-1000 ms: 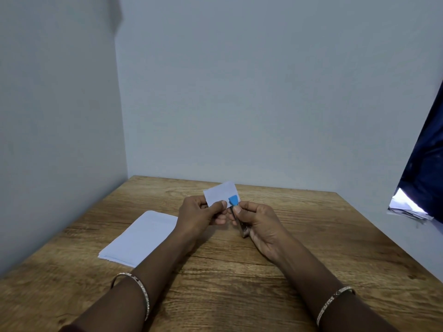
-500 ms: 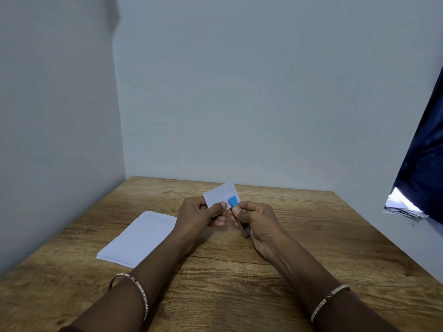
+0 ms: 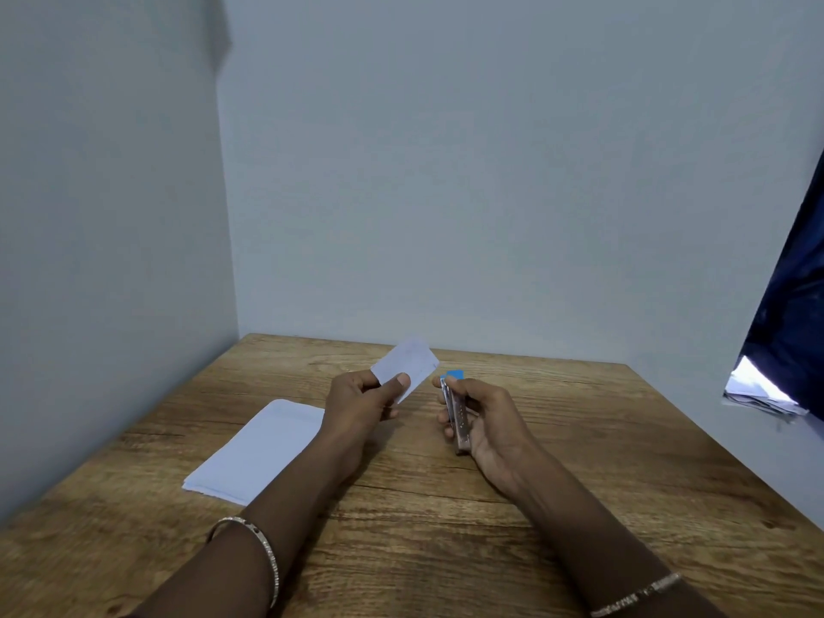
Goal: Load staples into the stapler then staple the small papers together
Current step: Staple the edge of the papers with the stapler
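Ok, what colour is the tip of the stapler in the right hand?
Blue, on a silver metal body: the stapler tip pokes above the right hand in the head view.

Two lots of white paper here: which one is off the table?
The small papers pinched in the left hand, held up beside the stapler. The larger paper stack lies flat on the wooden table.

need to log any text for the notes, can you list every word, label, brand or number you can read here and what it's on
No text can be read.
small papers in the left hand: faint marks, too blurred to read.
stapler in the right hand: embossed marks along the metal side, too small to read.
paper stack on the table: blank.
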### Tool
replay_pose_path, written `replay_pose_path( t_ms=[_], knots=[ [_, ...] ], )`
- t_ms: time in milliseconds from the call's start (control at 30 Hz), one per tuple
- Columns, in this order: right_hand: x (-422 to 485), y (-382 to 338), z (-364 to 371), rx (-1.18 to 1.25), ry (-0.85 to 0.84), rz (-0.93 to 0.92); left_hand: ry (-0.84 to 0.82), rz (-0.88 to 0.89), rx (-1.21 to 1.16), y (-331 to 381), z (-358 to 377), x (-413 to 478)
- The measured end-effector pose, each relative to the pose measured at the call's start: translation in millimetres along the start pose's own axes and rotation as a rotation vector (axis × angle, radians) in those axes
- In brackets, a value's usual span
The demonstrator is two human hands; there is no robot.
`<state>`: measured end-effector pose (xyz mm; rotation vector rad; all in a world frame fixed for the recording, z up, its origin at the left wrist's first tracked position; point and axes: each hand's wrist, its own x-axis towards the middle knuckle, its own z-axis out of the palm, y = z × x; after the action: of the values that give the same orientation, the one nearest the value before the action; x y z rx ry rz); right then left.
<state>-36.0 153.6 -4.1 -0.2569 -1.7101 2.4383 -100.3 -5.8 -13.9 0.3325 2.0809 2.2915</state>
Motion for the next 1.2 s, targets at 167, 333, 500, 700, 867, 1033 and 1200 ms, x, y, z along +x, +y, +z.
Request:
replay_pose_path(
  t_ms=[167,333,500,700,867,1033,1200],
  knots=[
    [-2.0,3.0,2.0,-0.117,-0.114,-0.059,-0.042,0.059,-0.035,2.5,-1.7,-4.8],
    [-1.2,5.4,0.0,-0.146,-0.083,-0.138,-0.018,0.116,0.022,3.9,0.7,-7.0],
    [2.4,6.3,-5.3,-0.199,-0.071,-0.197,-0.008,0.206,0.159,4.7,1.1,-5.5],
    [2.5,4.2,-5.8,-0.249,-0.081,-0.253,-0.027,0.301,0.274,4.6,-1.3,-3.6],
    [1.1,4.2,-5.1,-0.264,-0.093,-0.275,-0.031,0.354,0.295,7.2,0.5,-4.2],
    [2.7,5.1,-4.9,-0.301,-0.063,-0.283,-0.020,0.345,0.323,7.3,0.5,-3.3],
    [4.4,5.8,-6.5,-0.346,-0.043,-0.289,-0.027,0.328,0.324,7.5,0.3,-3.8]
  ],
)
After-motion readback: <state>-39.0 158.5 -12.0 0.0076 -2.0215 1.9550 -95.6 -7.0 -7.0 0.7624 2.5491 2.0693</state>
